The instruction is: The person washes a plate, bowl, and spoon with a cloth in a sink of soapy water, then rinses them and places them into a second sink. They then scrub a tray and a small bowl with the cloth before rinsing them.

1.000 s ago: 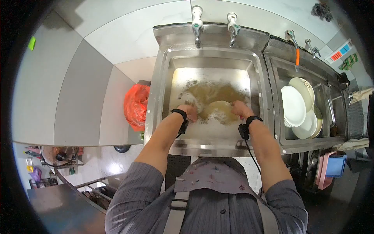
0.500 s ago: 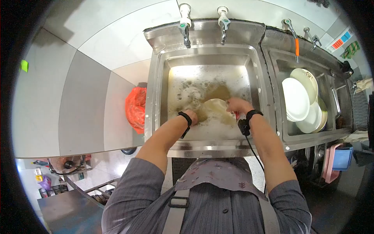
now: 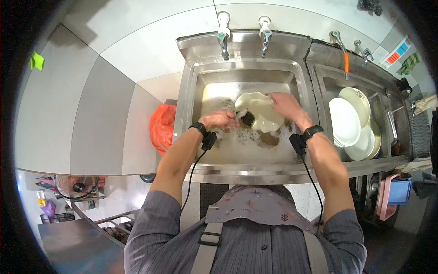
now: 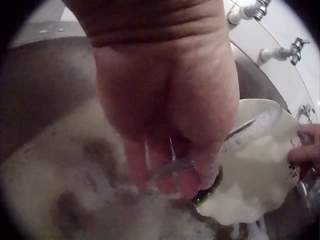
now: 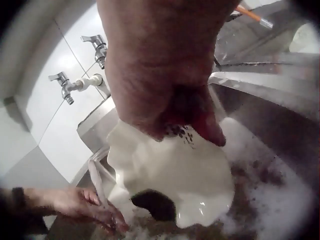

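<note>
My right hand (image 3: 288,106) grips a cream plate (image 3: 262,112) with a wavy rim by its right edge, holding it tilted above the sudsy water. Small dark markings show on the plate beside the fingers in the right wrist view. At the plate's left side, my left hand (image 3: 219,119) curls its fingers round a soapy scrubber, whose pale handle (image 5: 96,182) sticks up past the fingers. A dark pad (image 3: 247,118) lies against the lower left of the plate. In the left wrist view, that hand (image 4: 167,115) hides most of the pad, leaving a dark green edge.
Cloudy, foamy water fills the steel sink (image 3: 189,109). Two taps (image 3: 223,39) stand on the wall behind it. In the right-hand basin, white plates (image 3: 345,121) are stacked beside a tap with an orange hose (image 3: 346,64). A red plastic bag (image 3: 162,128) sits left of the sink.
The plate has come up out of the suds and moved farther back with my right hand. My left hand has risen out of the water to the plate, and the dark pad now shows.
</note>
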`<state>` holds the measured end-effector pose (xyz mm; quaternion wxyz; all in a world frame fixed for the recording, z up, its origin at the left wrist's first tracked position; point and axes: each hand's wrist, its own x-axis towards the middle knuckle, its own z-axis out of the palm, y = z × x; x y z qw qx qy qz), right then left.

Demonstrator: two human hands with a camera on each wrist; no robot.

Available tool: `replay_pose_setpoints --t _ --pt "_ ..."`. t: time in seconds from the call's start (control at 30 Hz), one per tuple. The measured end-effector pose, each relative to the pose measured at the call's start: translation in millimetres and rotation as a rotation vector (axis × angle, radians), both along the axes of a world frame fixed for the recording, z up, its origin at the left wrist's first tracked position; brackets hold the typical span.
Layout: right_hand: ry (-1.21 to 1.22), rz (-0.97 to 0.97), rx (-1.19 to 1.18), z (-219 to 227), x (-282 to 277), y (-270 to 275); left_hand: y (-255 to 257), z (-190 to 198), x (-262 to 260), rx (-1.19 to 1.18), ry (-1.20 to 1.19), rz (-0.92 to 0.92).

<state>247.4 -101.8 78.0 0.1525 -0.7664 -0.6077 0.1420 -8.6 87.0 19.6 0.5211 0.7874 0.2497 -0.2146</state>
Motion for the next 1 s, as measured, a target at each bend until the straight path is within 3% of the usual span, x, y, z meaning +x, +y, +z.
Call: replay_pose_setpoints --t 0.07,0.3,0.4,0.47,0.6,0.67,0.7,0.73,0.8,0.87,0.97,1.0 --pt "-0.161 -0.029 0.082 10.3 -4.0 -2.8 2.8 1.7 2.9 -0.103 -0.024 0.091" --pt "-0.158 -0.153 0.351 3.3 -12.6 -28.3 2.6 -36.6 10.4 -0.244 -0.255 0.495" --pt "-0.18 -0.287 0.408 -6.4 -12.9 -36.5 -14.6 -28.9 17.6 -0.16 -0.228 0.539" --pt "-0.175 -0.349 0.55 -9.1 -10.1 -46.7 -18.4 -38.7 20.4 -0.212 -0.263 0.479" --pt "-0.186 -0.541 0.615 -18.8 4.9 -70.5 -29.2 -55.9 32.9 -0.195 -0.271 0.522" --pt "0.076 -0.812 0.497 -28.5 15.1 -77.3 -36.0 -55.0 39.4 -0.213 -0.254 0.522" --pt "0.768 -0.92 0.606 -29.4 16.6 -79.0 -38.8 -53.0 41.9 -0.213 -0.233 0.527" --pt "0.764 -0.924 0.617 -30.2 17.3 -82.7 -40.2 -50.9 42.1 -0.211 -0.211 0.536" --pt "1.433 -0.917 0.997 -27.0 15.6 -87.6 -44.9 -44.9 46.0 -0.202 -0.233 0.501" --pt "1.49 -0.935 1.021 -16.9 16.1 -94.4 -52.9 -39.5 48.5 -0.185 -0.202 0.499" --pt "1.697 -0.988 1.099 -8.8 17.2 -98.4 -40.2 -69.2 49.5 -0.063 -0.167 0.439" --pt "1.793 -1.011 1.215 -10.2 16.2 -97.3 -44.7 -62.1 49.3 -0.059 -0.172 0.432"
